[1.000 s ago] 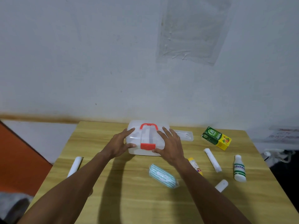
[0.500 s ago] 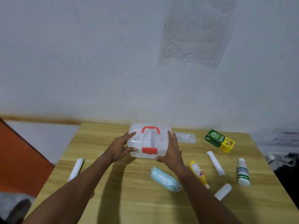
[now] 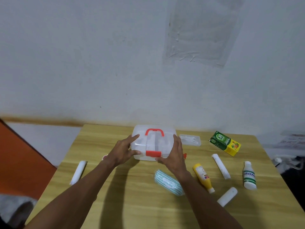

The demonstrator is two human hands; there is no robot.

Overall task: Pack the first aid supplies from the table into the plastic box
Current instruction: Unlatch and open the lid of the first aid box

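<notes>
Box point(image 3: 154, 146): lid closed, table's point(image 3: 132, 204) 12 o'clock.
Left hand point(image 3: 123, 152): gripping box's 9 o'clock side.
Right hand point(image 3: 175, 156): gripping its 3 o'clock side.

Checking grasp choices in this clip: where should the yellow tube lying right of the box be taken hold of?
Take the yellow tube across its wide middle, coming from above. It lies flat on the table, its narrow white cap pointing toward the person, with bare wood along both long sides, so finger and thumb probably fit there.

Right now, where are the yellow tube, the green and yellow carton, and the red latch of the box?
yellow tube point(image 3: 202, 177): head view, middle of its body.
green and yellow carton point(image 3: 224, 143): head view, top face.
red latch point(image 3: 153, 153): head view, its centre.
</notes>
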